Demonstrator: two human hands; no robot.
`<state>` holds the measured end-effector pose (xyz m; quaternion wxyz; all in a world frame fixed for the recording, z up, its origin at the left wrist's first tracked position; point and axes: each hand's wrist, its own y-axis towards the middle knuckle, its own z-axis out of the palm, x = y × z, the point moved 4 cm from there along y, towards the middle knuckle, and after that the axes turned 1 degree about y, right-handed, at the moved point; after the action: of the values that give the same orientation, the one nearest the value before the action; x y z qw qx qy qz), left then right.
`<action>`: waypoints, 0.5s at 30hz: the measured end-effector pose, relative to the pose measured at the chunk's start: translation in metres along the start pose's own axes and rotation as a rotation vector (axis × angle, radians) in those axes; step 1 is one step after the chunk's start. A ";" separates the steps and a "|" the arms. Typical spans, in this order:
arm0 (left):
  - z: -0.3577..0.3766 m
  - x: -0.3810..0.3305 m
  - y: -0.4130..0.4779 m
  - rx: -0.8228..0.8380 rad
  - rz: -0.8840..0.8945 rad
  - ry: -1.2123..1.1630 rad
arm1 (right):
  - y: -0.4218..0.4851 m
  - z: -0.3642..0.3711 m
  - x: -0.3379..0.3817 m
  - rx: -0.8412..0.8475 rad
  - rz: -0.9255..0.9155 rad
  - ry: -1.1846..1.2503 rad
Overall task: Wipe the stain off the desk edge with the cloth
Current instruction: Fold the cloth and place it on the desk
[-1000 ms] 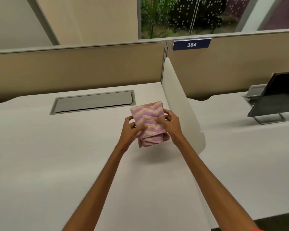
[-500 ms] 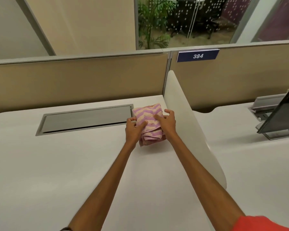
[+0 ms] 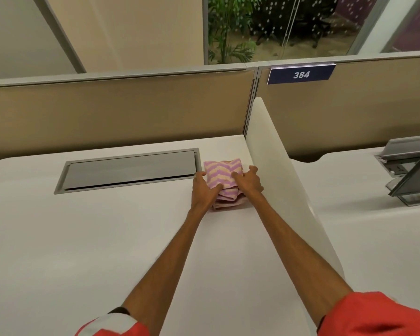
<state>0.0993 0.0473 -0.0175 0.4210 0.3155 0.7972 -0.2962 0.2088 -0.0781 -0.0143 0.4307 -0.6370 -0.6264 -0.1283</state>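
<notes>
A folded cloth (image 3: 222,177), striped pink, lilac and cream in a zigzag, lies on the white table (image 3: 107,238) toward its far right corner — between the grey cable hatch (image 3: 129,172) on one side and the white curved divider (image 3: 281,180) on the other; both hands press down on it, the left hand (image 3: 203,190) with its fingers (image 3: 215,189) curled over the cloth's near-left part, the right hand (image 3: 249,181) spread across the right side with its thumb toward the divider; neither hand is lifting, each is closed lightly over the fabric and holds it flat against the surface. No stain can be made out from this view — the tabletop reads evenly pale, and whatever mark is there is either under the cloth or too faint to see. Judged from the posture, the wipe is in hand at the strip of table that runs along the divider; to do it well, the person would likely keep the folds stacked so the pad stays thick, bear down through the palms rather than the fingertips, and work in short strokes parallel to the divider's foot so the cloth reaches into the seam; the loose lower layers at the near edge of the cloth could drag out and bunch if pushed forward too fast. Behind, a tan partition (image 3: 131,112) carries a blue plate marked 384 (image 3: 301,74); on the neighbouring desk a dark monitor (image 3: 417,178) stands well apart.
</notes>
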 end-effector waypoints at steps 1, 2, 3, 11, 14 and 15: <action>0.000 0.001 -0.002 0.000 0.005 0.007 | -0.001 0.000 0.000 -0.012 -0.020 -0.024; 0.001 0.001 -0.004 -0.003 0.014 0.018 | -0.003 -0.001 0.000 -0.033 -0.053 -0.060; 0.001 0.001 -0.007 -0.010 0.028 0.033 | -0.006 -0.001 0.001 -0.060 -0.101 -0.106; 0.004 -0.009 -0.025 -0.050 0.181 0.209 | -0.037 0.010 0.013 -0.161 -0.593 -0.479; 0.005 -0.011 -0.029 -0.005 0.191 0.277 | -0.041 0.014 0.012 -0.071 -0.584 -0.511; 0.005 -0.012 -0.030 0.018 0.192 0.296 | -0.043 0.013 0.013 -0.057 -0.577 -0.511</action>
<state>0.0842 0.0216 -0.0038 0.3227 0.4342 0.8138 -0.2121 0.1674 -0.0664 0.0037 0.1891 -0.4578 -0.8631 -0.0988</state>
